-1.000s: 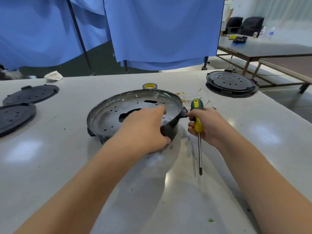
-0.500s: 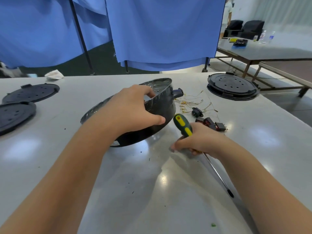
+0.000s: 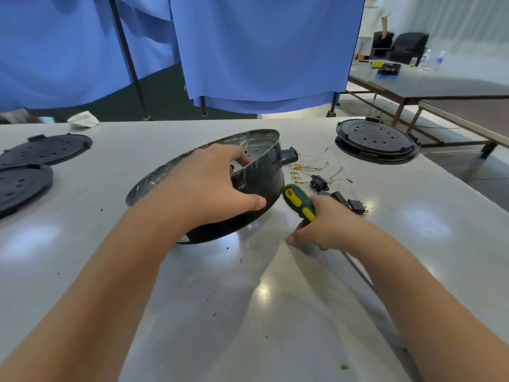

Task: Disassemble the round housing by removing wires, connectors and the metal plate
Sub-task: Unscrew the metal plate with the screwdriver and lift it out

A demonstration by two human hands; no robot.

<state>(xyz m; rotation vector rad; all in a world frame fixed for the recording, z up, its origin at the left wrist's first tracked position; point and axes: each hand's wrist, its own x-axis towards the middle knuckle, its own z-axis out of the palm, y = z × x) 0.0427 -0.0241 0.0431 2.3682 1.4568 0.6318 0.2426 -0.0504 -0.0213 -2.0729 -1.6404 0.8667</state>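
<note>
Round housing (image 3: 256,172), mid-table, tilted on edge, rim gripped by left hand (image 3: 209,186); right hand (image 3: 327,227) curled round screwdriver (image 3: 300,202) beside it; loose wires (image 3: 311,168) and connectors (image 3: 319,183) just behind; advisably keep tilt steady, tip clear.

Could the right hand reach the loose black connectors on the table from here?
Probably yes: the connectors lie just beyond the right hand with nothing between, but it grips the screwdriver.
</note>
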